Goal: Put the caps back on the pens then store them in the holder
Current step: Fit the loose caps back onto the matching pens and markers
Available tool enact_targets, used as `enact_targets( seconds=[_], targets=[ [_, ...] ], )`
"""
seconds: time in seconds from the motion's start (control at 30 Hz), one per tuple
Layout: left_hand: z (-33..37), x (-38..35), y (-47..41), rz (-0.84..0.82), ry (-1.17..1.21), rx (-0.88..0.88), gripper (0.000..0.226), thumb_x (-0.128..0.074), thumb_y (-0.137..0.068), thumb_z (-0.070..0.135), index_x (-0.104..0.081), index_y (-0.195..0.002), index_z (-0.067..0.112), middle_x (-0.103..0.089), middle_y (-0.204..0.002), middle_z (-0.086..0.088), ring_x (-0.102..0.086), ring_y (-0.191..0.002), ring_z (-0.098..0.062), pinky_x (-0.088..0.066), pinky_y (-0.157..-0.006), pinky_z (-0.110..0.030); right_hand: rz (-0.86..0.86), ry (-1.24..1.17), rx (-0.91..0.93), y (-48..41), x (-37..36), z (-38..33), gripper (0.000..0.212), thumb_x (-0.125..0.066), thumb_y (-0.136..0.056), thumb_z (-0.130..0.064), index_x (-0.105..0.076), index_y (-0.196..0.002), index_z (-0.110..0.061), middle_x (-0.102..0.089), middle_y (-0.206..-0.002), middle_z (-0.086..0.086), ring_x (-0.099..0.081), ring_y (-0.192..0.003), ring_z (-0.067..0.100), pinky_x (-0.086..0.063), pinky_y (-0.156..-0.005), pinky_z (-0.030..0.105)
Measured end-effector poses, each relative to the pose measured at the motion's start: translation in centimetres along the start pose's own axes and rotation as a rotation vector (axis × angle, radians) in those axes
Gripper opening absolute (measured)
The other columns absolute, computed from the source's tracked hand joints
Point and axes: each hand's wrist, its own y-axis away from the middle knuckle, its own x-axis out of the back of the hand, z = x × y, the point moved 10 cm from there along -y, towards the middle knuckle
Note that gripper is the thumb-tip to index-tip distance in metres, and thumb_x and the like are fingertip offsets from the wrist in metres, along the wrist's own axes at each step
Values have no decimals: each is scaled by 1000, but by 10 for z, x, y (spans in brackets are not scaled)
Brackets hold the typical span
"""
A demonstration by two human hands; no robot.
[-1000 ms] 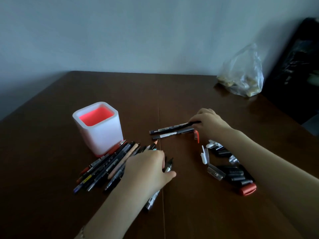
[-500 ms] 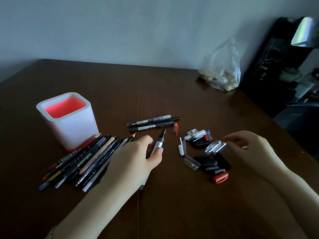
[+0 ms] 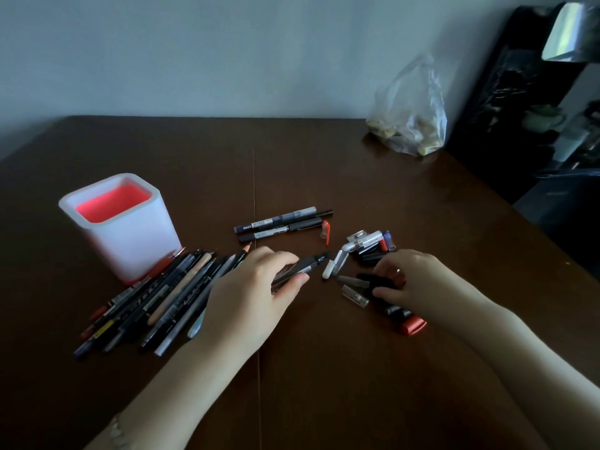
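Note:
My left hand (image 3: 256, 293) grips an uncapped grey marker (image 3: 305, 266), its dark tip pointing right toward the caps. My right hand (image 3: 412, 280) rests on the pile of loose caps (image 3: 367, 248), its fingers closing on a black cap (image 3: 376, 280). A white holder with a red inside (image 3: 130, 235) stands at the left. Several uncapped pens and pencils (image 3: 162, 297) lie fanned out in front of it. Two capped pens (image 3: 282, 224) lie side by side in the middle, a red cap (image 3: 326, 232) at their right end.
A clear plastic bag (image 3: 409, 112) sits at the table's far right corner. Dark furniture (image 3: 519, 108) stands beyond the right edge. A red cap (image 3: 414, 324) lies under my right wrist. The dark wooden table (image 3: 324, 368) has a seam down its middle.
My left hand lifted the grey marker from the pile and turned it toward the caps. My right hand left the two capped pens, moved down to the cap pile and closed on a black cap.

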Motion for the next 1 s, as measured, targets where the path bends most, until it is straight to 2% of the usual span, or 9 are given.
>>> enact_targets(
  seconds=[0.13,0.3,0.4,0.5,0.63,0.7,0.87,0.93,1.0],
  targets=[
    [-6,1,0,5,10,27,21,-65,-82,33,-68,-98,20,-60,-85,9,-58,-73,-9,-47,-58,-24,27,7,19,2,2,-2,26,-61,-84,-28,-55,-110,-28,-49,-109,-8,-51,-90,8,-46,-74,19],
    [-10,4,-1,18,54,44,29,-58,-81,42,-67,-98,21,-62,-88,7,-59,-77,-10,-51,-61,-29,39,-6,50,5,0,-2,31,-62,-83,-18,-55,-110,-30,-44,-109,-12,-46,-93,6,-44,-66,14],
    [-10,2,-2,-10,84,52,21,-63,-82,38,-68,-95,21,-61,-85,8,-58,-78,-10,-50,-63,-29,200,-130,100,10,21,-5,30,-68,-79,-15,-56,-100,-33,-54,-96,-14,-53,-86,2,-39,-62,6],
    [-7,3,-2,-8,122,26,25,-59,-79,46,-68,-91,26,-61,-81,10,-58,-74,-6,-51,-62,-31,372,-419,126,19,49,-12,26,-71,-76,-18,-58,-88,-37,-59,-84,-22,-58,-74,-8,-42,-57,6],
    [-3,5,-2,-2,187,-8,32,-50,-76,50,-68,-90,27,-62,-81,11,-59,-75,-5,-52,-61,-33,287,-635,206,16,43,-35,26,-63,-81,-13,-59,-82,-38,-62,-79,-20,-60,-73,-16,-45,-58,2],
    [0,6,-2,-1,198,-24,32,-51,-76,49,-69,-90,26,-62,-81,11,-60,-75,-5,-53,-61,-33,233,-700,229,14,36,-43,26,-61,-83,-12,-61,-82,-38,-65,-77,-16,-62,-73,-12,-47,-59,4],
    [7,8,-1,0,192,-80,30,-53,-77,46,-70,-89,24,-62,-80,10,-59,-72,-5,-51,-57,-33,216,-724,263,10,29,-49,26,-61,-83,-12,-64,-84,-38,-70,-82,-16,-65,-80,-2,-51,-69,9],
    [9,10,-1,9,208,-99,29,-54,-77,43,-71,-88,22,-63,-80,8,-60,-72,-6,-51,-56,-34,192,-756,283,11,28,-52,26,-61,-83,-10,-65,-84,-36,-71,-84,-19,-65,-79,-1,-50,-68,8],
    [11,12,-1,10,228,-125,27,-57,-78,41,-71,-89,21,-64,-81,8,-61,-73,-7,-51,-56,-35,157,-739,312,12,26,-58,25,-61,-82,-10,-65,-86,-35,-71,-83,-14,-65,-77,0,-50,-65,9]
  ],
)
